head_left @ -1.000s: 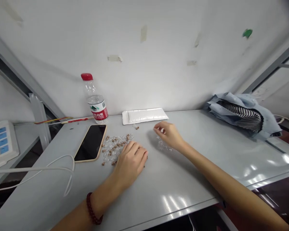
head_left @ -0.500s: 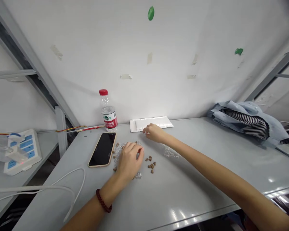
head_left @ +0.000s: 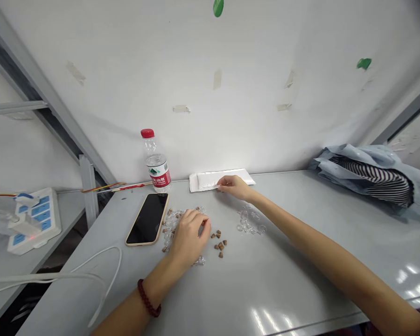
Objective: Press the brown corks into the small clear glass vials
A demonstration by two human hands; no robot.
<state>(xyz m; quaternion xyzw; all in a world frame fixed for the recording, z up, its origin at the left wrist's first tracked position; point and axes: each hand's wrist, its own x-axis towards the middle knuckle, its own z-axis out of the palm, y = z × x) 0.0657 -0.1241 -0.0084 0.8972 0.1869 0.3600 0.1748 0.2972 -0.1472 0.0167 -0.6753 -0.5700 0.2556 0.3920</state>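
My left hand [head_left: 189, 235] rests palm down over a loose heap of clear plastic pieces [head_left: 168, 235] mixed with small brown bits. Its fingers are curled, the thumb bent toward the index finger, and whatever lies beneath them is hidden. At the front edge of a flat white packet [head_left: 205, 179], my right hand [head_left: 234, 186] has its fingertips pinched together; what they hold, if anything, is too small to make out. Several brown chunks [head_left: 220, 246] lie just right of my left hand. More clear ring-like plastic pieces [head_left: 248, 224] are spread below my right wrist.
A phone [head_left: 148, 218] lies left of the heap, with a water bottle [head_left: 157, 163] standing behind it. White cables [head_left: 117, 270] cross the left edge near a power strip [head_left: 42, 217]. A blue bag with striped cloth [head_left: 374, 177] sits far right, against the wall.
My right hand has shifted a little to the right along the packet's front edge, uncovering more clear pieces below the wrist. My left hand stays over the heap. The view has shifted slightly.
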